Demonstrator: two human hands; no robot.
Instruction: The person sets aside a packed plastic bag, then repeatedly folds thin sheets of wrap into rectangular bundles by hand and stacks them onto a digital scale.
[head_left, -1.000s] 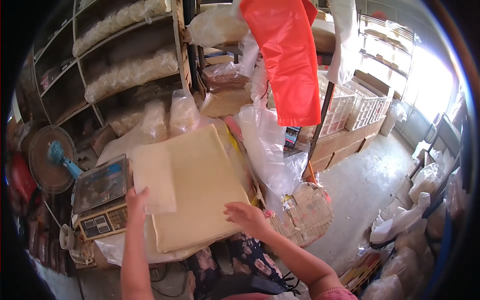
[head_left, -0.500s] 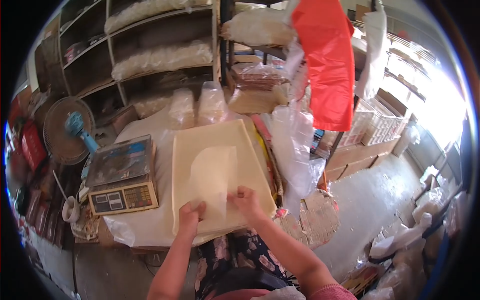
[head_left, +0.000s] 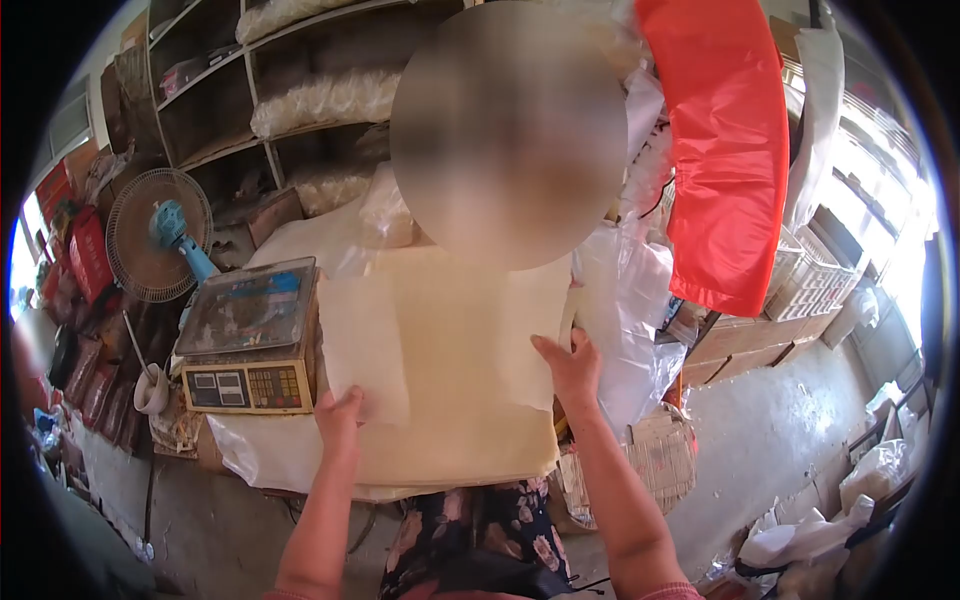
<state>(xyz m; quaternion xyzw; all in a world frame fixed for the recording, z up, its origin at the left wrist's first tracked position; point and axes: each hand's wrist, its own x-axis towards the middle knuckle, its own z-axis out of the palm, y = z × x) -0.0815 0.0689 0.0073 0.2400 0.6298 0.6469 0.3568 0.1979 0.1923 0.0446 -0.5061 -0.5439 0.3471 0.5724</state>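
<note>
My left hand (head_left: 340, 408) pinches the lower edge of a thin whitish sheet (head_left: 368, 340), left of the middle. On the right side, my right hand (head_left: 574, 366) grips the edge of another pale sheet portion (head_left: 532, 320) between thumb and fingers. Both pieces hang over a stack of large cream sheets (head_left: 455, 420) on the table. A blurred round patch covers the area above, so whether the two pieces join there I cannot tell.
Left of the stack stands a scale (head_left: 248, 335), with a fan (head_left: 160, 235) behind it. Shelves (head_left: 205, 120) with bagged goods rise at the back. A red sheet (head_left: 720, 160) and clear plastic (head_left: 630, 310) hang on the right. Cardboard (head_left: 640, 465) lies below.
My hands have moved apart, the left to the left and the right to the right and upward. Pale sheet material that was between them now shows as two separated portions.
</note>
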